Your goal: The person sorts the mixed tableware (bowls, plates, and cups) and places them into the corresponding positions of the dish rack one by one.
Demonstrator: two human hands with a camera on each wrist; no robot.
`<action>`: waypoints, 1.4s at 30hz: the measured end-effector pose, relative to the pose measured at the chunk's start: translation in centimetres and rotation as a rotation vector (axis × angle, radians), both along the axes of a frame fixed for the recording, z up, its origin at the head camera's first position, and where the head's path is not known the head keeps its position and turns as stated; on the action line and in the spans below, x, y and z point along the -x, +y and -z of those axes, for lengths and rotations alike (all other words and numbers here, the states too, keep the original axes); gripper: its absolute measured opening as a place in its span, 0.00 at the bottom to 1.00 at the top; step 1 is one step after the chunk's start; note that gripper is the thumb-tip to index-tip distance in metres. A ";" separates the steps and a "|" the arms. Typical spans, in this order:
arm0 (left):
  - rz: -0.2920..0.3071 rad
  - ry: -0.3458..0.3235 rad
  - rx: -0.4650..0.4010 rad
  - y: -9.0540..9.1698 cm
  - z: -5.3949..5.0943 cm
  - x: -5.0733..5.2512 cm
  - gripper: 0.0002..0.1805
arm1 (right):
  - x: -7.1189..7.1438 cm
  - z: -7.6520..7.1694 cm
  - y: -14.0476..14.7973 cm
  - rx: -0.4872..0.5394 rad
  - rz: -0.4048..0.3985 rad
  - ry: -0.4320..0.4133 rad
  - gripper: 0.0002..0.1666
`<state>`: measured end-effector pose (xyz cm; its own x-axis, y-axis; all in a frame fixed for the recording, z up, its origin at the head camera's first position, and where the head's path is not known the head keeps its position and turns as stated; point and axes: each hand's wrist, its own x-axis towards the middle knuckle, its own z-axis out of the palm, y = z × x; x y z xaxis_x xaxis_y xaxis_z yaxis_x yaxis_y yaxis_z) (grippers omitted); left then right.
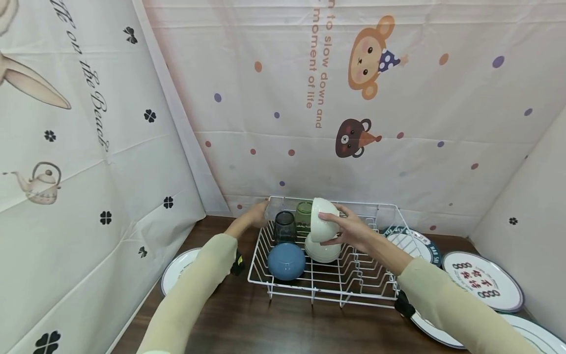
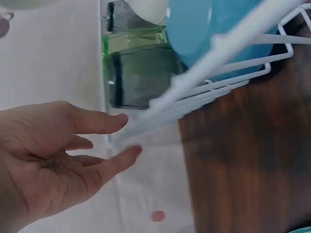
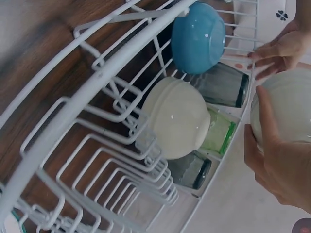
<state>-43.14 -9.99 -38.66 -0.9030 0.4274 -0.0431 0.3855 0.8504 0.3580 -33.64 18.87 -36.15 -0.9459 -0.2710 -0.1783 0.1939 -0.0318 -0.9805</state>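
Note:
My right hand point(image 1: 353, 230) grips a white bowl point(image 1: 322, 219) by its sides, tilted, above a white wire dish rack. Below it a second white bowl point(image 3: 175, 116) sits upside down in the rack point(image 3: 99, 76). Beside that one lies an upturned blue bowl point(image 1: 286, 262). Behind them stand a dark glass point(image 1: 285, 227) and a green glass point(image 1: 303, 215); another dark glass point(image 3: 190, 170) appears in the right wrist view. My left hand point(image 2: 68, 160) is at the rack's back left corner, thumb and fingers apart, holding nothing; whether it touches the wire is unclear.
Patterned plates lie on the dark wooden table point(image 1: 247, 324): one point(image 1: 177, 268) left of the rack, several to the right, including one with red characters point(image 1: 482, 280). Printed cloth point(image 1: 265, 162) hangs behind and at the sides. Bare wire slots fill the rack's right half.

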 end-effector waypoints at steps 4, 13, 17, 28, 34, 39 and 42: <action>-0.091 -0.058 -0.015 0.1 0.6 0.2 0.44 | -0.3 -0.2 0.7 -0.071 0.021 0.005 0.52; -0.249 -0.158 -0.149 1.6 0.6 1.2 0.30 | -1.3 -0.2 1.1 -0.311 -0.010 0.113 0.54; -0.303 -0.164 -0.092 1.8 0.1 1.2 0.24 | -1.7 0.7 0.1 -0.444 -0.012 0.169 0.54; -0.315 -0.179 -0.004 1.3 -0.3 1.1 0.25 | -3.0 2.6 -1.4 -0.941 -0.191 0.706 0.55; -0.318 -0.164 -0.001 2.0 -0.5 1.4 0.26 | -3.4 3.4 -1.5 -1.046 -0.276 0.790 0.55; -0.314 -0.156 0.004 2.2 -0.4 1.6 0.25 | -3.6 3.9 -1.7 -1.129 -0.310 0.831 0.54; -0.303 -0.150 0.003 2.3 -0.4 1.6 0.25 | -3.8 4.2 -1.8 -1.191 -0.325 0.839 0.54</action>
<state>-44.72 -7.74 -38.30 -0.9726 0.1402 -0.1855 0.0583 0.9194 0.3889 -29.80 17.08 -40.39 -0.8108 -0.5748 0.1105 -0.5837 0.7799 -0.2258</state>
